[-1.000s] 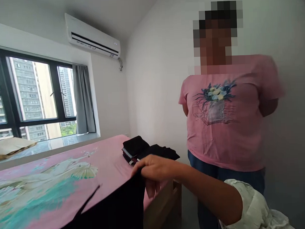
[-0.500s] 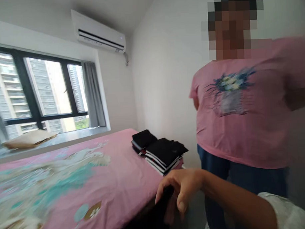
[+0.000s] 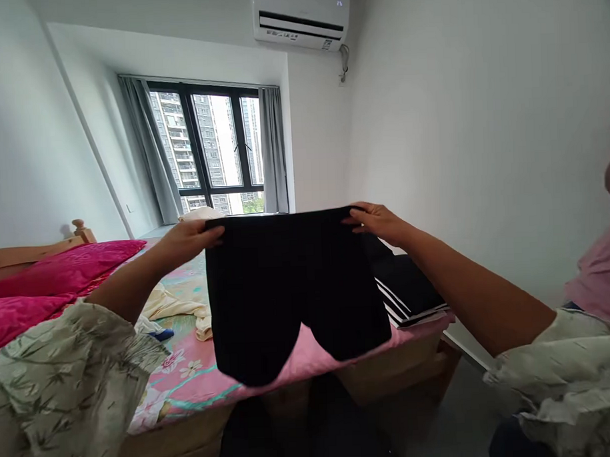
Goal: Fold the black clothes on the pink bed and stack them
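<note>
Holding black shorts (image 3: 287, 282) up by the waistband, I see left hand (image 3: 188, 238) fingers pinched on one corner, right hand (image 3: 377, 220) fingers pinched on the other. Shorts hang spread above the bed (image 3: 190, 379) edge. Folded dark clothes stack (image 3: 412, 291) sits on the bed behind, right side.

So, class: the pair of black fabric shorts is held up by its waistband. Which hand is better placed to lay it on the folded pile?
Probably the right hand. Its grip on the black fabric shorts sits just above the stack of folded black clothes at the bed's right edge; the left hand holds the far corner.
</note>
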`<action>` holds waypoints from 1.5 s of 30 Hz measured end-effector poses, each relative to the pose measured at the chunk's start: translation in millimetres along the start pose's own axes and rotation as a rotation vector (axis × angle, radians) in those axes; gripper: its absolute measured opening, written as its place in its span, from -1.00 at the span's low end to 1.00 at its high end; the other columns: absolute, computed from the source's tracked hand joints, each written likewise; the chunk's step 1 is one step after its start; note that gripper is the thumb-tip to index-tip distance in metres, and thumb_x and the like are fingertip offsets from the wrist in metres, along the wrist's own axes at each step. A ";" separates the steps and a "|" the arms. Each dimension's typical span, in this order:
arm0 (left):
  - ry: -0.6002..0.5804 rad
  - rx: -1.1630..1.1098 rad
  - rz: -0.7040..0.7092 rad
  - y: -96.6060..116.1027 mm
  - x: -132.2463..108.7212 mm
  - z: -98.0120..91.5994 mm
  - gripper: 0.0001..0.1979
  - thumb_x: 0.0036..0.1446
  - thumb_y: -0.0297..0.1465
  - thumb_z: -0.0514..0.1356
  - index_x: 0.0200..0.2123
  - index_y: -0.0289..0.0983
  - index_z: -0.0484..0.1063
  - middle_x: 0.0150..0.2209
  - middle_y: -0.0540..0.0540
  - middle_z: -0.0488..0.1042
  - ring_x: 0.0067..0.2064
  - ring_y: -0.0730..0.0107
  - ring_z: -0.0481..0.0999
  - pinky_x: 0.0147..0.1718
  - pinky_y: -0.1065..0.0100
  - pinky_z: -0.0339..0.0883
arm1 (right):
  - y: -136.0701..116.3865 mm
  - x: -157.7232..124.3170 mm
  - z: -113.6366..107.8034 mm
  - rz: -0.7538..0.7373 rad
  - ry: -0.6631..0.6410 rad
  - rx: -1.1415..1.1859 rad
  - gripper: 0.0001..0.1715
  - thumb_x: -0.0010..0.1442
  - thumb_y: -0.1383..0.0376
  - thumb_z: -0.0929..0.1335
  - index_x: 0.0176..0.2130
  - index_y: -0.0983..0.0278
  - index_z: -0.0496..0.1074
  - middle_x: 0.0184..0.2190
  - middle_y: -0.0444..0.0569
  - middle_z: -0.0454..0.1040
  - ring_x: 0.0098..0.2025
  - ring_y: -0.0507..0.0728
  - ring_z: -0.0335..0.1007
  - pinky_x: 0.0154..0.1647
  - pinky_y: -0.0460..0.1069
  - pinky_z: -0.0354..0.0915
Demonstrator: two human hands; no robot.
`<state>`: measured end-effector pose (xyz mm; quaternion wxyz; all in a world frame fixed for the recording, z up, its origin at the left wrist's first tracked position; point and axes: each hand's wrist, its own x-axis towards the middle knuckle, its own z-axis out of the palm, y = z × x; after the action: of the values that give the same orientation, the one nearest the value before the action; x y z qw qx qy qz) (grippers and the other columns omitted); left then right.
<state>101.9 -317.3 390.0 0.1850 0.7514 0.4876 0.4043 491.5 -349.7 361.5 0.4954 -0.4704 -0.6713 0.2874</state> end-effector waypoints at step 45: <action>-0.096 0.320 0.239 -219.6 -349.8 176.6 -0.51 0.12 -0.45 0.12 0.14 -0.02 0.26 0.04 0.02 0.48 0.03 0.36 0.48 0.09 0.29 0.32 | 228.6 -294.8 112.9 -0.191 -0.083 -0.596 -0.62 0.25 0.30 0.24 0.04 0.11 0.39 0.13 -0.01 0.31 0.26 0.23 0.05 0.21 0.24 0.15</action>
<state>43.9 -505.2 -13.9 0.0372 0.8420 0.4438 0.3045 484.8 -521.1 11.5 0.3326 -0.5175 -0.7869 0.0492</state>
